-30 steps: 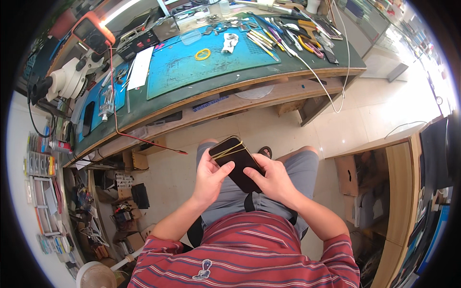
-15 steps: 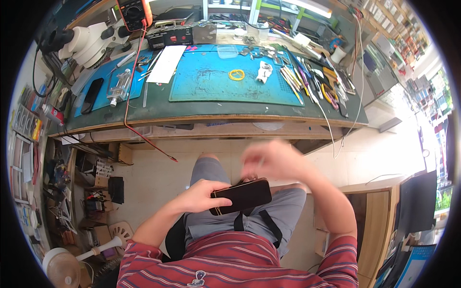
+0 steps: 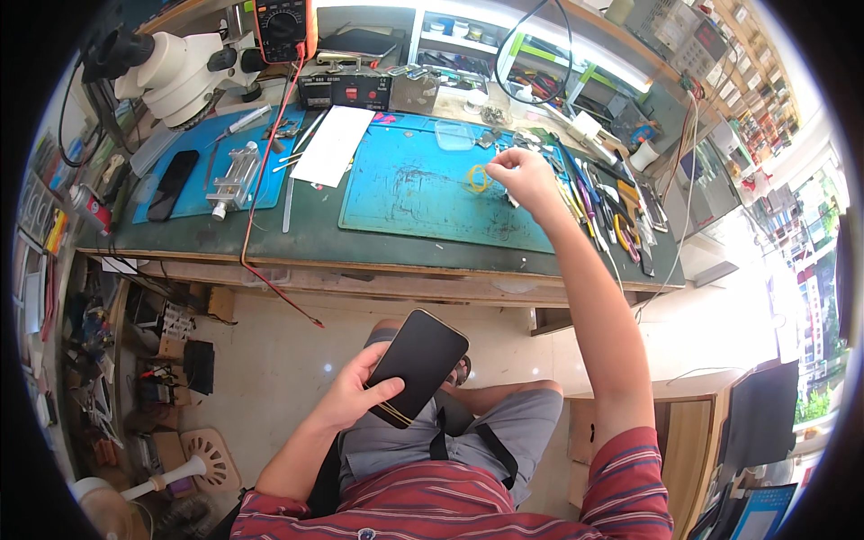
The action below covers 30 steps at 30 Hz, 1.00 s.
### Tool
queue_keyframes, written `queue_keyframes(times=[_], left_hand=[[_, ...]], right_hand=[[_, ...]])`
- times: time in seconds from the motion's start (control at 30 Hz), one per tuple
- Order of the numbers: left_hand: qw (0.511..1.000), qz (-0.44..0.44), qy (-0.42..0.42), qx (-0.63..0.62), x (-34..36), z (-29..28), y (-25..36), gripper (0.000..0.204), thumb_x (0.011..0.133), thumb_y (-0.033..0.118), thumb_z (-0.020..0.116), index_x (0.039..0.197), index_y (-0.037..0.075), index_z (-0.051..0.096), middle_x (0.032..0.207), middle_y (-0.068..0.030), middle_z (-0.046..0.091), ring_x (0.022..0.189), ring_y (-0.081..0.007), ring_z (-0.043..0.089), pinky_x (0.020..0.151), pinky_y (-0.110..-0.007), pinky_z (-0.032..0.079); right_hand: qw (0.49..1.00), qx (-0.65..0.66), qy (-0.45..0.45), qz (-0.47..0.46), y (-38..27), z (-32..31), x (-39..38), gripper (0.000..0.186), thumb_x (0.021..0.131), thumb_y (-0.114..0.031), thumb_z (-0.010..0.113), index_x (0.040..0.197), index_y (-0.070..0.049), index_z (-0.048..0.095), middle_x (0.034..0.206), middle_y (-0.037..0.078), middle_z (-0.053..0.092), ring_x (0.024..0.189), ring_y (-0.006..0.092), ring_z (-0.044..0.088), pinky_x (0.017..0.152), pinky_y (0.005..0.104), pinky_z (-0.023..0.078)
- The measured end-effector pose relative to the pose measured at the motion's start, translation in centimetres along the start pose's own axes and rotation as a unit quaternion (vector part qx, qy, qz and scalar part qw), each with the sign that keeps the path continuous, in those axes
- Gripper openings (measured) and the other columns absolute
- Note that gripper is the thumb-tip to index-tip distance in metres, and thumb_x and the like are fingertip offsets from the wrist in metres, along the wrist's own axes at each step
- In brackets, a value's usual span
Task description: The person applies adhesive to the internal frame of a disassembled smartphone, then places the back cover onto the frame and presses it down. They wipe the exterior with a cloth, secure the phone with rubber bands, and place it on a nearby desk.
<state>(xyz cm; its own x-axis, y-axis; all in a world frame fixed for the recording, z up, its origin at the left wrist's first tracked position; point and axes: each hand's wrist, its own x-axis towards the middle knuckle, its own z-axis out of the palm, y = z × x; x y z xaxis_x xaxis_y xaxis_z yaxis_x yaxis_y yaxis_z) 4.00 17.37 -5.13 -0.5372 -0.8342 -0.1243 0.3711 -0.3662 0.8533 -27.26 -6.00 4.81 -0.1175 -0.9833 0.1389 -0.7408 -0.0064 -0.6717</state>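
My left hand (image 3: 355, 391) grips a black smartphone (image 3: 423, 360) above my lap, thumb across its dark face. Thin yellowish rubber bands (image 3: 393, 413) wrap the phone's lower end. Over the blue work mat (image 3: 405, 202), my right hand (image 3: 525, 180) is stretched out, its thumb and forefinger pinched together at the edge of a small bundle of yellow rubber bands (image 3: 476, 178). The bundle appears caught between those fingertips, and the hand covers part of the mat behind it, including most of a crumpled white tissue.
Pliers and tweezers (image 3: 621, 225) lie at the mat's right. To the left are a metal clamp fixture (image 3: 236, 180), another black phone (image 3: 173, 184) and a microscope (image 3: 175, 76). A red test lead (image 3: 247, 234) hangs over the bench's front edge from a multimeter (image 3: 286, 31).
My right hand has left the phone and reached forward to the rubber bands on the mat. The phone in my left hand has turned more upright. The view has shifted slightly.
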Motion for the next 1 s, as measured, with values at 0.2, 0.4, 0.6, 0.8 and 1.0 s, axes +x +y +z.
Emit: queue_keyframes(times=[0.2,0.4,0.6,0.8,1.0], left_hand=[[0.999,0.029,0.023,0.002,1.5,0.7,0.0,0.044,0.099,0.008,0.065,0.14,0.0,0.049,0.129,-0.0065,0.063,0.117,-0.0121,0.059,0.101,-0.029,0.048],[0.998,0.047,0.006,0.033,3.0,1.7,1.5,0.042,0.1,0.007,0.064,0.139,-0.002,0.049,0.126,-0.0071,0.065,0.112,-0.0125,0.063,0.098,-0.029,0.051],[0.994,0.086,0.007,0.068,4.7,3.7,3.0,0.041,0.1,0.007,0.064,0.138,-0.003,0.051,0.123,-0.0071,0.066,0.111,-0.0111,0.062,0.097,-0.029,0.051],[0.978,0.124,-0.026,0.168,6.1,4.3,5.0,0.051,0.097,0.006,0.067,0.143,0.0,0.047,0.118,-0.0091,0.07,0.103,-0.0131,0.064,0.092,-0.03,0.051],[0.921,0.077,-0.108,0.367,5.5,7.2,8.0,0.062,0.093,0.007,0.07,0.148,0.009,0.042,0.098,-0.0082,0.075,0.085,-0.0126,0.065,0.081,-0.031,0.051]], right_hand=[[0.972,-0.179,-0.018,-0.153,-1.1,-2.3,0.1,0.016,0.086,-0.021,0.07,0.093,-0.008,0.075,0.094,0.013,0.074,0.092,0.0307,0.069,0.086,0.0412,0.054],[0.995,-0.046,-0.056,-0.064,-2.1,-4.1,0.2,0.017,0.089,-0.02,0.072,0.095,-0.005,0.074,0.089,0.01,0.074,0.081,0.0211,0.074,0.075,0.0353,0.057],[0.979,0.192,-0.073,0.018,-0.3,-4.2,-0.6,0.021,0.092,-0.017,0.072,0.101,0.002,0.07,0.091,0.009,0.074,0.077,0.0145,0.074,0.058,0.0266,0.056],[0.952,0.236,-0.196,0.005,-3.9,-6.0,-7.0,0.018,0.096,-0.016,0.067,0.1,0.002,0.067,0.093,0.009,0.074,0.083,0.0151,0.073,0.067,0.0272,0.057],[0.894,0.12,-0.418,-0.109,-5.3,-7.6,-14.9,0.017,0.095,-0.018,0.068,0.096,-0.001,0.067,0.084,0.0,0.068,0.076,0.0053,0.057,0.069,0.0244,0.047]])
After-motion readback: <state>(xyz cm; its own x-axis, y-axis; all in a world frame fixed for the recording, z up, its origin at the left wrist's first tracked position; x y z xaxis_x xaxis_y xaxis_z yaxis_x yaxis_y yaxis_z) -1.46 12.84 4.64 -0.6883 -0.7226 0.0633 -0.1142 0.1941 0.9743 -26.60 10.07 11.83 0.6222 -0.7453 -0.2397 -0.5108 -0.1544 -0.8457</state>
